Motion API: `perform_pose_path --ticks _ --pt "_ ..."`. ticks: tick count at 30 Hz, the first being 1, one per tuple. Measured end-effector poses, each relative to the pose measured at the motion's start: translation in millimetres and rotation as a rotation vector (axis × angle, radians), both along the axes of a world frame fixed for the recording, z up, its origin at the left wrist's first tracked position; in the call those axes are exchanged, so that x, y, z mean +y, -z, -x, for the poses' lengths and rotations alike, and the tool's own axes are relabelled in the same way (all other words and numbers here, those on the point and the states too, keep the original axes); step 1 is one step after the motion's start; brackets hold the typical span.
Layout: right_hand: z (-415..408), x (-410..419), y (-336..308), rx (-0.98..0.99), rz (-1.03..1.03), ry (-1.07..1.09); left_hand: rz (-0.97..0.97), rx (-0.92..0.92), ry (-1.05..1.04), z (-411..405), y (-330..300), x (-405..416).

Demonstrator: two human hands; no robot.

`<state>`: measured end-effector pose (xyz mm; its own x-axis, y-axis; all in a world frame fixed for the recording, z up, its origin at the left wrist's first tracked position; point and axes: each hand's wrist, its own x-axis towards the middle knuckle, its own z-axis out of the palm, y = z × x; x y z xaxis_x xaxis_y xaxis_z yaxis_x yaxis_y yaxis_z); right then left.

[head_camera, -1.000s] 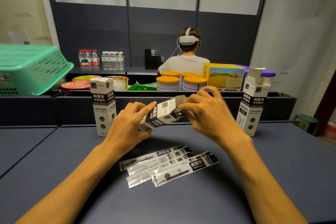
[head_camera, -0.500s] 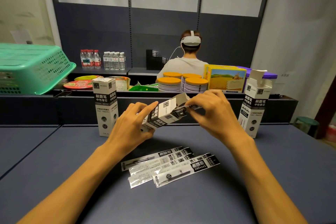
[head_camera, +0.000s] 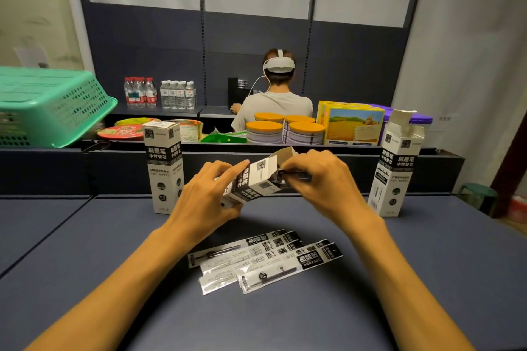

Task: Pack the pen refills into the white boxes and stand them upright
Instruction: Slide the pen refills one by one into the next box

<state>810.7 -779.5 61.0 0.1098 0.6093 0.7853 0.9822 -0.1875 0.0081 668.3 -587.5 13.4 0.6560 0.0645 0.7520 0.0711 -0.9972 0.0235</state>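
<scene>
Our left hand (head_camera: 205, 199) grips the tilted white box (head_camera: 252, 184); its open mouth faces our right hand (head_camera: 319, 179), which pinches refills (head_camera: 296, 177) aligned with its length.

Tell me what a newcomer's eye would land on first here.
First, the two hands at centre: the left hand holds a tilted white box while the right hand feeds a refill pack into its open end. Below them, loose refill packs lie fanned on the dark table. Two more white boxes stand upright, left and right.
</scene>
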Motion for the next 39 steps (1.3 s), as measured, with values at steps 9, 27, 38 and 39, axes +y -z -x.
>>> perform_pose_path --ticks 9,27,38,39 --pt "-5 3 4 0.249 0.051 -0.03 0.002 0.0 0.005 0 1 1" --pt "6 2 6 0.526 0.132 -0.238 0.004 0.005 -0.013 1 0 3" --pt "16 8 10 0.544 0.336 -0.247 -0.015 0.001 0.001 0 0 1" --pt "17 9 11 0.535 0.353 -0.241 -0.016 0.004 0.005 0 0 1"
